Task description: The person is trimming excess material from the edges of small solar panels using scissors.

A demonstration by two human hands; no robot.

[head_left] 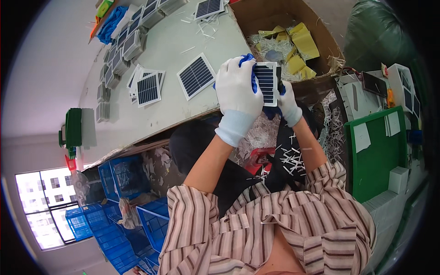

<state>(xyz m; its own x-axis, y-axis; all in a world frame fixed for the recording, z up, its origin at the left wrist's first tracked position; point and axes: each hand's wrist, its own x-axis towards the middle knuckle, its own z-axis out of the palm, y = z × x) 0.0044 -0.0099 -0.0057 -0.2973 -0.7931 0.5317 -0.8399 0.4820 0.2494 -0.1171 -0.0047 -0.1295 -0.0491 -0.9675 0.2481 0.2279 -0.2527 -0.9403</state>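
Both my hands wear white knit gloves with blue-coated palms and fingers. My left hand point(237, 89) is closed on the left side of a small solar panel point(266, 85), dark blue cells with a white border, tilted up above my lap. My right hand point(289, 103) is curled at the panel's right edge. A narrow dark thing point(278, 75) shows by its fingers; I cannot make out what it is. Another solar panel point(196, 76) lies flat on the table just left of my hands. Thin white strips point(292, 160) are scattered over my dark lap.
The pale table point(178, 117) carries a small panel pile point(149, 89) and rows of stacked panels point(121, 59). Ahead stands a cardboard box point(279, 13) with strips and yellow pieces. A green tray point(378, 156) is at right, blue crates point(107, 229) at lower left.
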